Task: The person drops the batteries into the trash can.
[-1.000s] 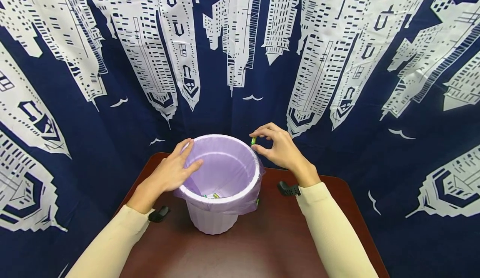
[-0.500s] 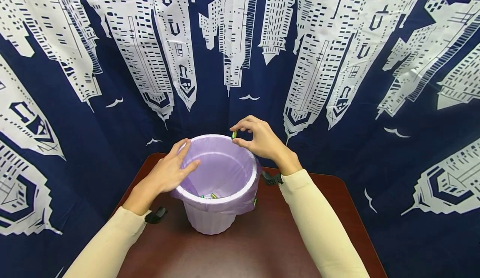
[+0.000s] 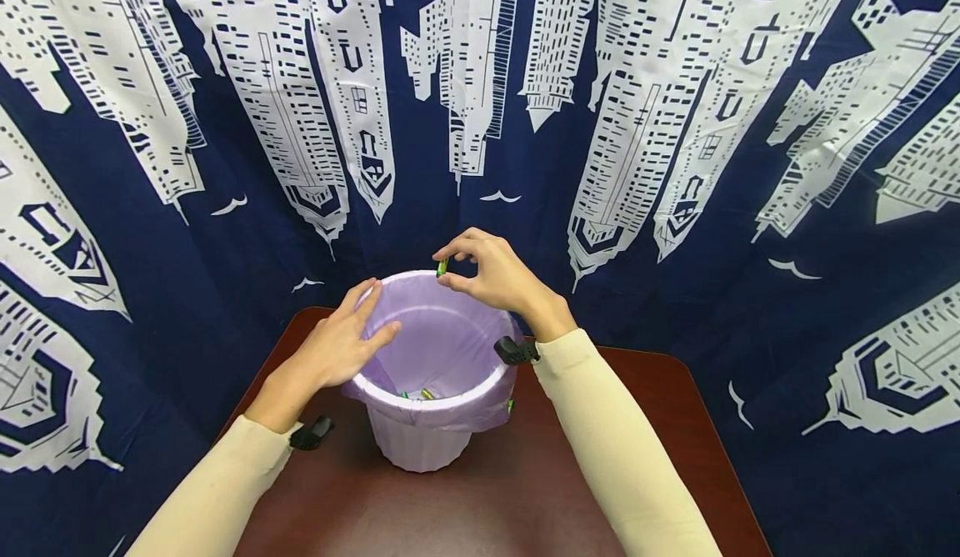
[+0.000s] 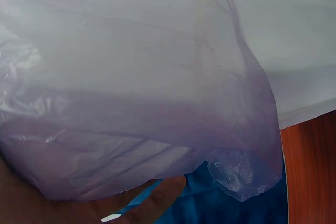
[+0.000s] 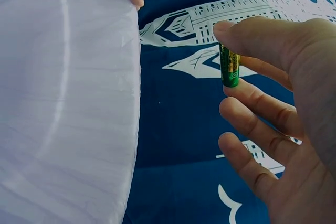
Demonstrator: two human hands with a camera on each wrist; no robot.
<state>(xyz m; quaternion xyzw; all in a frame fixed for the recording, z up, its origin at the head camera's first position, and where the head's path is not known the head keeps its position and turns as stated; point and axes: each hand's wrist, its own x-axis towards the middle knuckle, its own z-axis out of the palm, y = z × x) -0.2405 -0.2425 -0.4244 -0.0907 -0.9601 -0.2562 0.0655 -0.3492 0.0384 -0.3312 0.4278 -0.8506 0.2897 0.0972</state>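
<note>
A purple bin point(image 3: 417, 432) lined with a thin purple plastic bag point(image 4: 131, 77) stands on the table. My left hand point(image 3: 341, 340) rests on its left rim, fingers fairly straight and the thumb over the opening. My right hand point(image 3: 487, 272) pinches a small green and yellow battery point(image 5: 229, 66) between thumb and a fingertip, just above the far rim. Its other fingers spread apart below the battery in the right wrist view. Several small things lie on the bin's floor, among them a battery point(image 3: 427, 393) in similar colours.
The dark red-brown table point(image 3: 600, 457) carries the bin near its back edge. Behind it hangs a navy cloth point(image 3: 420, 207) printed with white buildings. A bit of bright green point(image 3: 511, 407) shows at the bin's right side.
My right hand has moved left with the battery, from beyond the bin's right rim to over its far rim. My left hand has kept its place on the rim.
</note>
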